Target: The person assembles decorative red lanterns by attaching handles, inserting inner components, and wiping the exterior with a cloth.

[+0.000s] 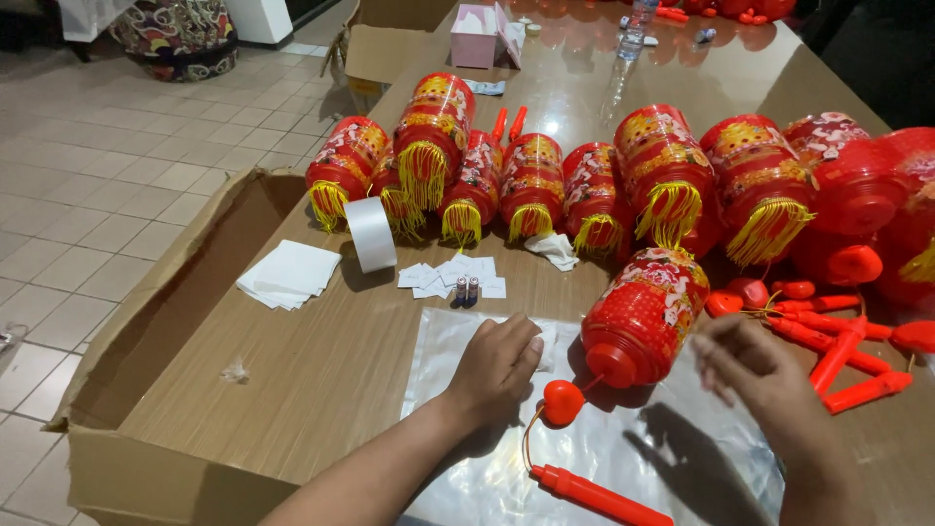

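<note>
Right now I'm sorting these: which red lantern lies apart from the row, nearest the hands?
The lantern on the clear plastic sheet, between both hands; the others crowd the row behind.

red lantern [645,314] with gold patterns, red handle stick [596,495].

Home assembly spot: lanterns [531,185] crowd a table [321,370] on tiled floor [107,185].

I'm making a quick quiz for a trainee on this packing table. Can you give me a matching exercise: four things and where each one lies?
Things:
1. roll of white tape
2. two small batteries
3. pink tissue box
4. left hand

Places:
A. far end of the table
B. on the clear plastic sheet
C. among small paper slips
D. beside the stack of white papers

Pairs: 1-D, 2-C, 3-A, 4-B
</note>
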